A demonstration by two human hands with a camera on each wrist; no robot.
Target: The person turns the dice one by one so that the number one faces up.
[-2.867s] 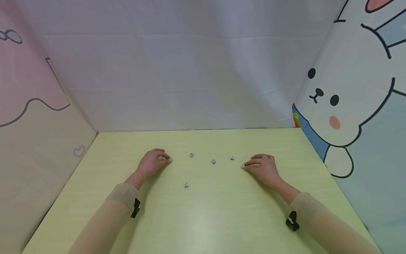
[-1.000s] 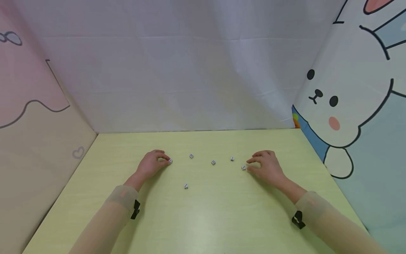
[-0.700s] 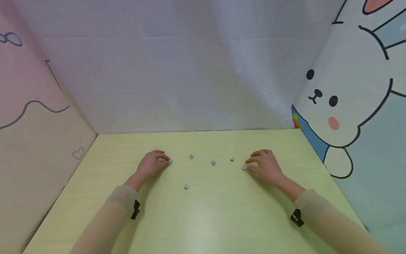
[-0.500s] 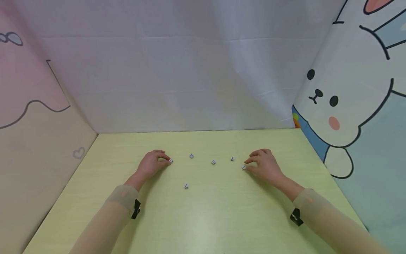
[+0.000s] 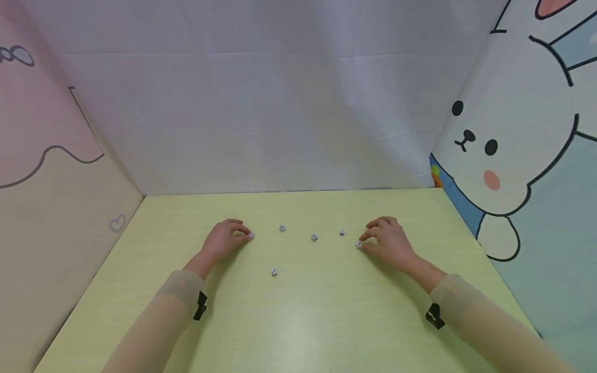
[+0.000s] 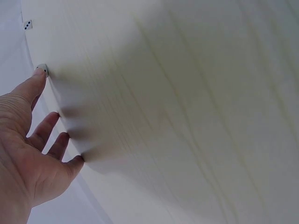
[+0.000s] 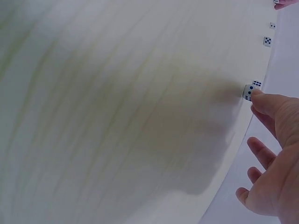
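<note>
My left hand [image 5: 225,241] pinches a small white die [image 5: 251,235] between thumb and index finger at the left end of a loose row. In the left wrist view, the thumb covers part of that die [image 6: 42,68], and the other fingers are spread with their tips at the tabletop. At the row's right end, my right hand [image 5: 387,242] has thumb and index finger on another die [image 5: 358,245]. The right wrist view shows its thumb tip over the edge of this die [image 7: 248,92], the remaining fingers loosely bent.
Between the hands lie three dice: one on the left [image 5: 282,228], a middle die [image 5: 314,238] and one near the right hand [image 5: 342,232]. A single die [image 5: 274,272] sits closer to the front. A white cloth [image 5: 280,124] hangs behind the pale wooden table [image 5: 298,321].
At 2.9 s ago the right hand pinched its die; by 1.0 s ago its fingers stood apart from it. Since then they have come back to the die. The left hand has stayed put.
</note>
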